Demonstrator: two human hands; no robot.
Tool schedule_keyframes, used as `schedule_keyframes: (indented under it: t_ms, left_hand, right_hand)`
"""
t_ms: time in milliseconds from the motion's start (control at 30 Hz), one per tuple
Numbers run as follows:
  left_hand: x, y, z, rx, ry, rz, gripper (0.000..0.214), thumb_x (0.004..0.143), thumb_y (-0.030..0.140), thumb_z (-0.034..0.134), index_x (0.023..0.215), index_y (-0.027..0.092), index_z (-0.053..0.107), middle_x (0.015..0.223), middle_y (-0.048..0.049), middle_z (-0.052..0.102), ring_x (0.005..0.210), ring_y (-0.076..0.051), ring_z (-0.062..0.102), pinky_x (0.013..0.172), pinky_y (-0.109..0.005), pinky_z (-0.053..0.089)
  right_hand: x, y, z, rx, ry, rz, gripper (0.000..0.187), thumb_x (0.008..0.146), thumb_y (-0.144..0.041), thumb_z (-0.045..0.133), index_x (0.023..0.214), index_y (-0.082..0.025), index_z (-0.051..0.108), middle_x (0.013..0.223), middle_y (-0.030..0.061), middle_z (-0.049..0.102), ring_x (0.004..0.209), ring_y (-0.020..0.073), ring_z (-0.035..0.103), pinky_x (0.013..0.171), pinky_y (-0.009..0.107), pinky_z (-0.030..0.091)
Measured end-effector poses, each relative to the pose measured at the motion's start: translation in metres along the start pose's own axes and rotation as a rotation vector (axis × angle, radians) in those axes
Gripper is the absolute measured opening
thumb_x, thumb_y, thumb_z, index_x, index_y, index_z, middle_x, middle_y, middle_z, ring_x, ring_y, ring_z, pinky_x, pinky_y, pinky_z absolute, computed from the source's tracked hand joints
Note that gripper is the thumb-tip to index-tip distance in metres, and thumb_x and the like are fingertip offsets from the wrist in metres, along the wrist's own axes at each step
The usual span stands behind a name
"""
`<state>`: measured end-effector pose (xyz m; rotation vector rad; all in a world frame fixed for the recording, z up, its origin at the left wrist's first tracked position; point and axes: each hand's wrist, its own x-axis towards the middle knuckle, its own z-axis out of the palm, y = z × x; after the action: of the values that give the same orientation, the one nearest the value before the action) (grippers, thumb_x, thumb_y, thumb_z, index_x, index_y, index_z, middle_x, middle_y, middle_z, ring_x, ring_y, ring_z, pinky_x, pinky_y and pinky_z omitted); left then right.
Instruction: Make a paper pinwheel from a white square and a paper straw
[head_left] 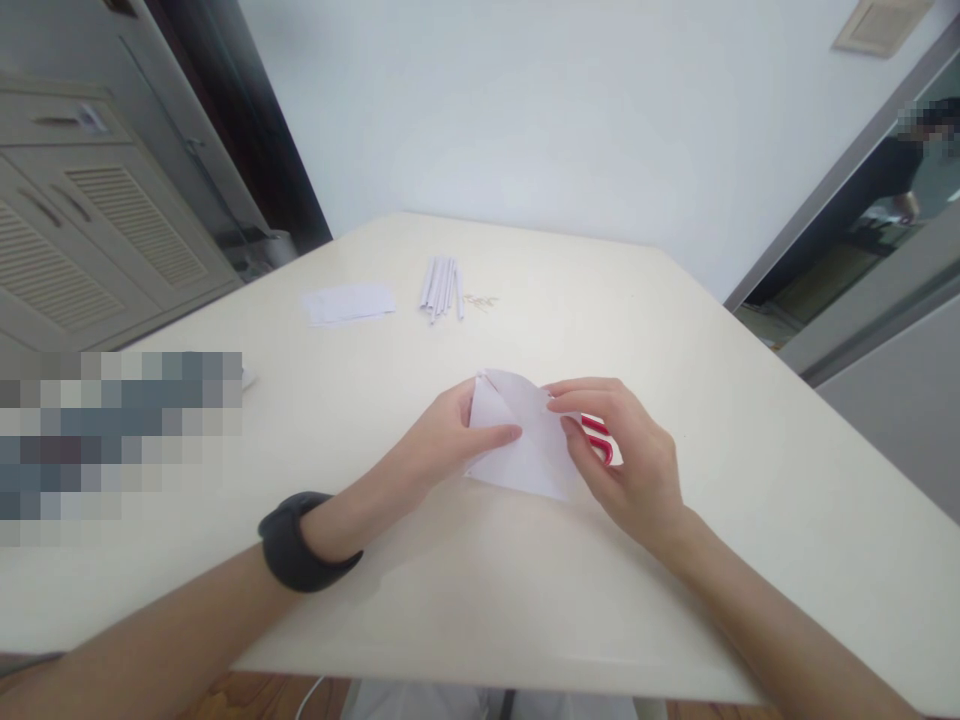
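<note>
A white sheet of paper [525,455] is held above the near middle of the table, with a diagonal crease or folded edge at its upper left corner. My left hand [450,430] grips its left side, thumb on top and the other fingers behind. At the right edge, my right hand [619,440] has its thumb and fingers closed on the paper. A thin brownish line shows at the upper left corner; I cannot make out what it is. Red scissors handles [600,440] show behind my right hand, and the rest of them is hidden.
Towards the back of the white table [675,330] lie rolled white paper tubes [441,287], with thin brownish sticks [481,301] beside them. White paper pieces [349,304] are to their left. A blurred-out area covers the left edge. A person [892,180] is beyond the doorway.
</note>
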<state>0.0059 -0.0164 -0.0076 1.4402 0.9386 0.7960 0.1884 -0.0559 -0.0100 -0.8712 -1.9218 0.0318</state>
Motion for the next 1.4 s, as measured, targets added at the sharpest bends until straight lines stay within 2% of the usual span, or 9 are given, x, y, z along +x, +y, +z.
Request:
schedule_keyframes:
  t_ms: [233, 533, 700, 900, 1033, 1400]
  left_hand:
    - [0.0, -0.001, -0.002, 0.103, 0.007, 0.022, 0.029, 0.074, 0.029, 0.062, 0.101, 0.018, 0.057, 0.097, -0.0061, 0.065, 0.09, -0.024, 0.062, 0.073, -0.034, 0.049]
    - [0.0, -0.002, 0.0, 0.161, 0.003, 0.045, 0.028, 0.076, 0.028, 0.06, 0.102, 0.019, 0.056, 0.099, -0.0049, 0.064, 0.091, -0.023, 0.06, 0.072, -0.032, 0.047]
    - [-0.001, -0.001, 0.002, 0.163, 0.007, 0.025, 0.021, 0.076, 0.032, 0.06, 0.091, 0.018, 0.059, 0.086, -0.0019, 0.063, 0.079, -0.019, 0.059, 0.062, -0.027, 0.043]
    - [-0.002, -0.002, 0.003, 0.134, -0.004, -0.023, 0.019, 0.075, 0.036, 0.061, 0.08, 0.018, 0.061, 0.077, -0.0005, 0.061, 0.07, -0.017, 0.057, 0.057, -0.025, 0.041]
    - [-0.002, -0.003, 0.003, 0.121, 0.004, -0.006, 0.021, 0.073, 0.038, 0.063, 0.079, 0.018, 0.06, 0.075, 0.0005, 0.06, 0.067, -0.016, 0.056, 0.056, -0.024, 0.04]
    - [-0.001, -0.001, 0.003, 0.09, 0.01, -0.053, 0.03, 0.071, 0.042, 0.065, 0.087, 0.017, 0.063, 0.081, -0.0034, 0.065, 0.073, -0.02, 0.06, 0.06, -0.028, 0.045]
  right_hand:
    - [-0.003, -0.003, 0.001, -0.02, -0.022, 0.018, 0.041, 0.084, -0.002, 0.047, 0.117, -0.025, 0.052, 0.11, 0.004, 0.065, 0.105, 0.0182, 0.059, 0.088, 0.036, 0.049]
    - [0.0, -0.001, 0.001, -0.018, -0.09, -0.024, 0.032, 0.085, -0.004, 0.049, 0.109, -0.023, 0.058, 0.11, 0.0031, 0.066, 0.108, 0.0175, 0.056, 0.089, 0.035, 0.049]
    - [-0.001, -0.001, 0.003, -0.04, -0.076, 0.009, 0.027, 0.085, -0.009, 0.053, 0.108, -0.022, 0.057, 0.103, 0.0038, 0.066, 0.1, 0.0184, 0.057, 0.084, 0.035, 0.05]
    - [-0.001, -0.001, 0.004, -0.048, -0.048, 0.005, 0.025, 0.085, -0.01, 0.054, 0.105, -0.023, 0.057, 0.097, 0.0046, 0.066, 0.095, 0.0193, 0.057, 0.079, 0.036, 0.048]
    - [-0.002, 0.0, 0.005, -0.056, -0.062, -0.033, 0.025, 0.084, -0.009, 0.054, 0.106, -0.022, 0.057, 0.101, 0.0051, 0.065, 0.098, 0.0191, 0.057, 0.082, 0.036, 0.047]
    - [-0.002, 0.009, 0.006, -0.134, -0.137, -0.023, 0.024, 0.087, -0.009, 0.048, 0.102, -0.023, 0.061, 0.105, 0.0058, 0.064, 0.098, 0.0192, 0.055, 0.081, 0.036, 0.045]
